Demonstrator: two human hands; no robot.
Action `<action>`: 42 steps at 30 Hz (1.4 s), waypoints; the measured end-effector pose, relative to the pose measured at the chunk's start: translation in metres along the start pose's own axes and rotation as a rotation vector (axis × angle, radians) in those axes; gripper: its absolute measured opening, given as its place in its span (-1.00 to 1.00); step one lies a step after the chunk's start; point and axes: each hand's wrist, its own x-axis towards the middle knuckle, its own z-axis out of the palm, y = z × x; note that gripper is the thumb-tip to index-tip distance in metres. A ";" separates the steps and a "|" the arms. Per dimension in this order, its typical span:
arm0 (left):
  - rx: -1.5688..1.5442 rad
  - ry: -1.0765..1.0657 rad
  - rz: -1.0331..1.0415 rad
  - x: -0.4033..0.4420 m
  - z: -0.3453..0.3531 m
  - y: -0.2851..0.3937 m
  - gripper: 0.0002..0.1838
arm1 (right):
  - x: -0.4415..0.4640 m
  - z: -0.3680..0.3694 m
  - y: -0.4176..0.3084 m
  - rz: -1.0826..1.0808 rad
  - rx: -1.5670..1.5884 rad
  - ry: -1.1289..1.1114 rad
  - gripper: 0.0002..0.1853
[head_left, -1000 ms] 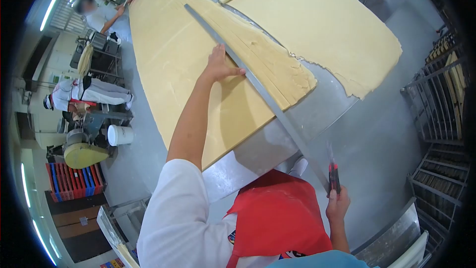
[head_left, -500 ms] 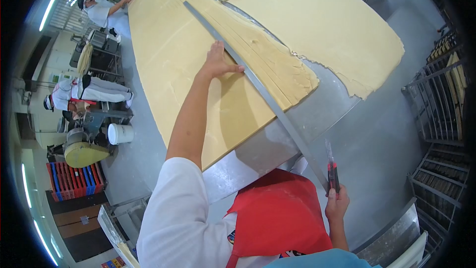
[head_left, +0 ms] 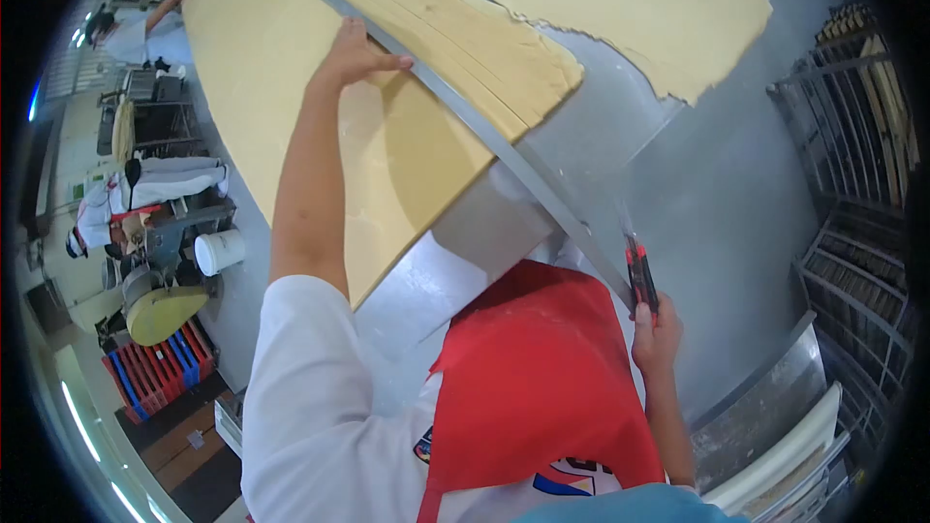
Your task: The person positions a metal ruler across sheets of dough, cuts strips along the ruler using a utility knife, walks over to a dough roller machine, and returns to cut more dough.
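My left hand (head_left: 356, 58) rests on a long metal straightedge (head_left: 455, 102), fingers spread, with the thumb along its edge. The straightedge lies slantwise over a large sheet of pale dough (head_left: 262, 68), its near end past the table edge. My right hand (head_left: 657, 331) is closed around a red and black utility knife (head_left: 640, 276), blade pointing up and away, beside the near end of the straightedge. Right of the straightedge lies a ragged dough strip (head_left: 465, 34) with thin parallel lines in it.
Another dough sheet (head_left: 630, 0) covers the far right of the metal table (head_left: 581, 116). Rack shelving (head_left: 843, 126) stands at the right. Two co-workers are at the left, one bent over a machine and one touching the far dough edge. A white bucket (head_left: 220, 252) stands on the floor.
The view has tilted and shifted, so the table sits higher and further left. Both hands keep their holds. The far co-worker's arm has moved along the dough edge.
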 end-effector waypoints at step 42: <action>0.250 -0.109 -0.335 -0.028 -0.022 0.061 0.74 | 0.131 0.027 -0.102 -0.476 0.063 -0.113 -0.50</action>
